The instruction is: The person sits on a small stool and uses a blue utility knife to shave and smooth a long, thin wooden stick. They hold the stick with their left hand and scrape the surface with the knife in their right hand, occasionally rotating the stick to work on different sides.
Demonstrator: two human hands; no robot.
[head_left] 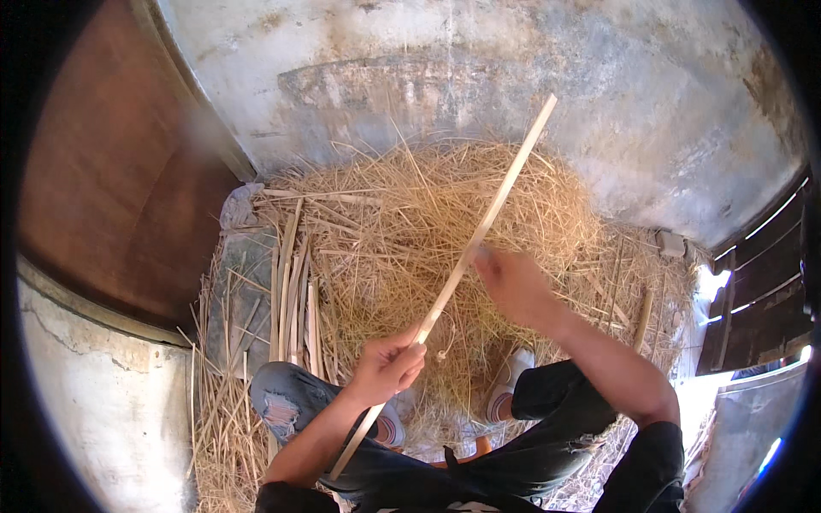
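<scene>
One long, pale strip of split bamboo (466, 256) runs slantwise between my hands, thin, flat and straight-edged, its top end up against the grey, stained plaster wall (479, 77) and its bottom end down past my knee. My left hand (386, 368) has its fingers curled shut around the strip's lower part. My right hand (513, 286) touches it higher up, fingertips pinched at its edge, though motion blur there makes the grip hard to tell for sure. Under the strip lies a loose heap of dry golden straw (402, 222), wiry and tangled. Several more flat pale slats (291, 291) lie side by side to my left, beside a dusty grey stone slab (239, 299).
</scene>
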